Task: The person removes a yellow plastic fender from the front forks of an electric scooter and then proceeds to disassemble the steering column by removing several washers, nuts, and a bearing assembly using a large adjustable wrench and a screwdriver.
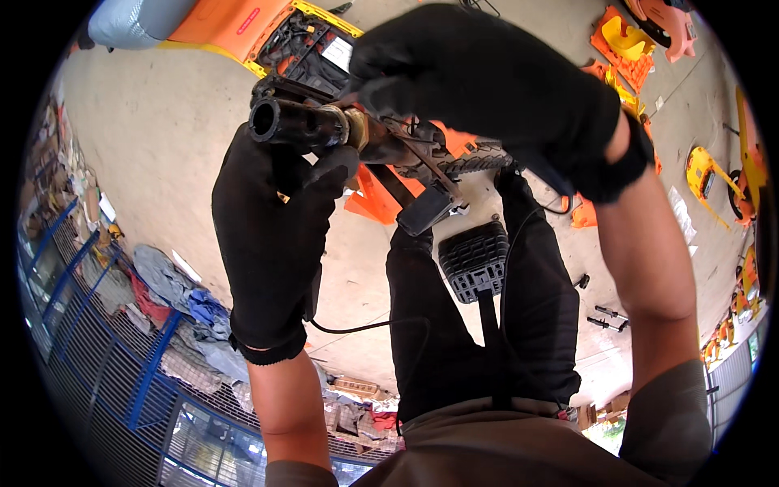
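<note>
A black metal fork tube with a hollow end points toward the upper left. Around it sits a dull brass-coloured ring, and a treaded tyre shows lower down on the same assembly. My left hand, in a black glove, wraps the tube from below, its thumb along the side near the ring. From the upper right, my gloved right hand reaches over with fingers curled and closed at the ring; its fingertips are partly hidden. A dark flat block hangs under the tube, between my legs and the hands.
Ahead stands an orange and yellow vehicle body with an opened compartment of dark parts. Orange and yellow panels lie on the concrete floor at right. Blue-framed mesh racks and heaped cloths line the left. A thin cable trails from my left wrist.
</note>
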A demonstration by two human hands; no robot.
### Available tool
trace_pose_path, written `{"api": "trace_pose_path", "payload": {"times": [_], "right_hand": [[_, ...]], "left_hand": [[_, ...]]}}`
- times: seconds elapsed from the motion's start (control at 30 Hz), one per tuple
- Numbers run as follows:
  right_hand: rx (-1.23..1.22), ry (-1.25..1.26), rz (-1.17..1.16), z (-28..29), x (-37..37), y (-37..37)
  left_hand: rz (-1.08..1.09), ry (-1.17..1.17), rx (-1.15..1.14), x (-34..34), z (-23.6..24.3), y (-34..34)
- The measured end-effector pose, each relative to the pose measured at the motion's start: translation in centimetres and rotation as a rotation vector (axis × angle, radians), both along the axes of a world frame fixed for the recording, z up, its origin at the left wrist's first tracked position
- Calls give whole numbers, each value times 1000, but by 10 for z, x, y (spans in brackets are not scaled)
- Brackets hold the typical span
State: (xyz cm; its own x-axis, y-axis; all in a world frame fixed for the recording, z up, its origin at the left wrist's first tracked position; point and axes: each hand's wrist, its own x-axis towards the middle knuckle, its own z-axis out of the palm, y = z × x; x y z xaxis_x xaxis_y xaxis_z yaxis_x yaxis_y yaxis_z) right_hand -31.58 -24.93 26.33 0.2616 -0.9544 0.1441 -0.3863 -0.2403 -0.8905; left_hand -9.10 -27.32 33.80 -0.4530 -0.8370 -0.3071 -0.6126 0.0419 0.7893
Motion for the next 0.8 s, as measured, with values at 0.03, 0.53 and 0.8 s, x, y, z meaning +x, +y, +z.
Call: {"api": "trace_pose_path", "payload": {"times": [0.03,0.53,0.8], "right_hand": [[13,-92,137,1,-9,-14],[281,-364,48,-12,-6,6],[272,-263,-257,28,28,59]], "left_hand": [[-10,-29,-20,2,0,0],[-43,-175,11,-1,8,-3],[-194,-186,-156,4,3,-12]]}}
